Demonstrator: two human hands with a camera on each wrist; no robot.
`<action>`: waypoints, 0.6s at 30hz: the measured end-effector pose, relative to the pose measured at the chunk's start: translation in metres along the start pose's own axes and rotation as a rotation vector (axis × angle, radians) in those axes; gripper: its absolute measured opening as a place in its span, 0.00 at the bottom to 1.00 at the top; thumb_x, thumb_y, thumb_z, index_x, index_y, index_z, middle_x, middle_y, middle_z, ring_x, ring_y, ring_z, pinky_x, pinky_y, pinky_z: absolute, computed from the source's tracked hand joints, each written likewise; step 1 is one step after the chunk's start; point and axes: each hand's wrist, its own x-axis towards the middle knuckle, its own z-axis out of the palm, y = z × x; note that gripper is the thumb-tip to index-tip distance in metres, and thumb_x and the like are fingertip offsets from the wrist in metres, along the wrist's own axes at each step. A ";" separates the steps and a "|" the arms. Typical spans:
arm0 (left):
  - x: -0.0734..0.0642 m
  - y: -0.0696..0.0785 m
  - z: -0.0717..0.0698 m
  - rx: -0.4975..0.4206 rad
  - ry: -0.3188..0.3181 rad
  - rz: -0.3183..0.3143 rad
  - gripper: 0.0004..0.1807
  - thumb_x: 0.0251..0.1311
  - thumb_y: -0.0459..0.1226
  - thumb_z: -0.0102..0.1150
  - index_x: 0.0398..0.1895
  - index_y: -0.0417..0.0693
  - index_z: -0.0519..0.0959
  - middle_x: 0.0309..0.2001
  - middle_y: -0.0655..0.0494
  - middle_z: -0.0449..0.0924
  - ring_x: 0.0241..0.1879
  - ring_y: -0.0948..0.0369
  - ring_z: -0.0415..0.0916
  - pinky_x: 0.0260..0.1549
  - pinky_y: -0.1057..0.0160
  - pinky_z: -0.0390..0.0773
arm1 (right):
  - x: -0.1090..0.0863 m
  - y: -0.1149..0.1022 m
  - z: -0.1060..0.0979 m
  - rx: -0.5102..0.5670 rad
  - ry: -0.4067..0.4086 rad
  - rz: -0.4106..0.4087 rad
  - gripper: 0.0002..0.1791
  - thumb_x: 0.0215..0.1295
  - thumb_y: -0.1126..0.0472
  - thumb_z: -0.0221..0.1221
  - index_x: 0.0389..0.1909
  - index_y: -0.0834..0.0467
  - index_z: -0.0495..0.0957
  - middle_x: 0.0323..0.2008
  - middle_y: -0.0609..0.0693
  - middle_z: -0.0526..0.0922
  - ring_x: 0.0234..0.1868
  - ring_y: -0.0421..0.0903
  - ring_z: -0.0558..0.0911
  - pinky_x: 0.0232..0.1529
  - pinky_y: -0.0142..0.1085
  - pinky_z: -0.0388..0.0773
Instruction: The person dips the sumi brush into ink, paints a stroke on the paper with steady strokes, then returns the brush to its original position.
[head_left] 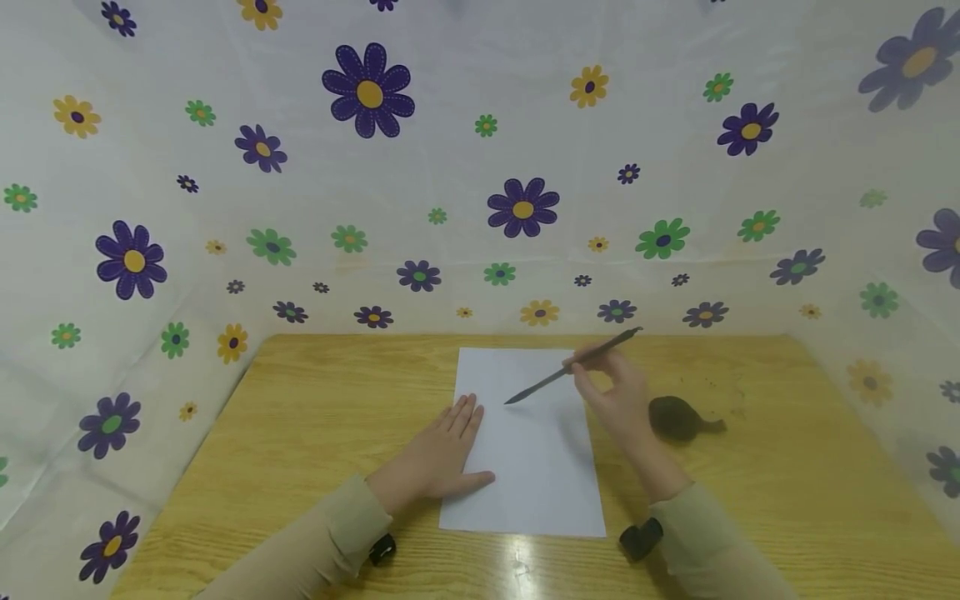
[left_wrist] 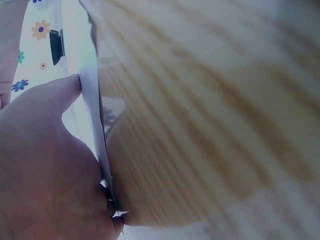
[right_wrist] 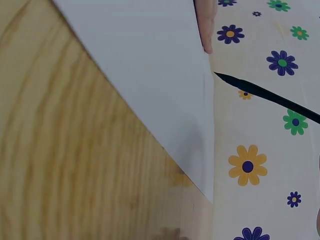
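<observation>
A white sheet of paper (head_left: 532,475) lies on the wooden table. My left hand (head_left: 438,454) rests on the sheet's left edge, palm down with fingers extended and thumb spread. In the left wrist view the thumb of the left hand (left_wrist: 40,135) lies against the paper (left_wrist: 89,95). My right hand (head_left: 617,398) pinches a dark, pointed brush (head_left: 551,381) by its shaft, slanting down to the left above the sheet. From the right wrist, the brush's tip (right_wrist: 222,76) shows free of the paper (right_wrist: 145,70); the holding fingers are mostly out of that view.
Right of the sheet, a black rounded dish-like thing with a narrow stem (head_left: 677,418) sits on the table (head_left: 337,392), close to the right forearm. Faint dark specks lie behind it. A white flower-printed sheet (head_left: 442,167) encloses the table's back and sides.
</observation>
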 end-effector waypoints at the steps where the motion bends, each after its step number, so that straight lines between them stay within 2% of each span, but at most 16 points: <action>1: 0.000 0.000 0.000 0.000 0.001 0.000 0.56 0.72 0.70 0.45 0.86 0.39 0.47 0.87 0.40 0.41 0.88 0.47 0.40 0.86 0.51 0.51 | -0.001 0.000 0.001 -0.006 -0.003 0.004 0.12 0.60 0.83 0.64 0.43 0.70 0.83 0.38 0.64 0.91 0.42 0.22 0.84 0.51 0.18 0.81; 5: 0.000 -0.001 0.001 0.003 0.003 0.004 0.56 0.73 0.70 0.45 0.86 0.39 0.48 0.87 0.40 0.41 0.88 0.47 0.41 0.85 0.51 0.52 | -0.002 0.001 0.003 -0.045 -0.014 0.007 0.11 0.61 0.81 0.65 0.43 0.68 0.84 0.38 0.62 0.92 0.42 0.23 0.84 0.51 0.18 0.81; 11: 0.000 -0.001 0.002 0.005 0.005 0.007 0.56 0.73 0.70 0.44 0.86 0.38 0.47 0.87 0.40 0.40 0.88 0.47 0.40 0.86 0.51 0.51 | -0.004 0.002 0.006 -0.085 -0.033 0.021 0.10 0.61 0.80 0.67 0.42 0.67 0.85 0.39 0.59 0.92 0.42 0.31 0.86 0.51 0.17 0.80; 18: 0.001 -0.001 0.003 0.004 0.002 0.003 0.56 0.73 0.70 0.44 0.86 0.39 0.47 0.87 0.40 0.40 0.88 0.47 0.39 0.86 0.51 0.50 | -0.006 0.004 0.010 -0.081 -0.037 0.023 0.11 0.62 0.79 0.67 0.43 0.65 0.85 0.40 0.59 0.92 0.41 0.34 0.86 0.51 0.17 0.80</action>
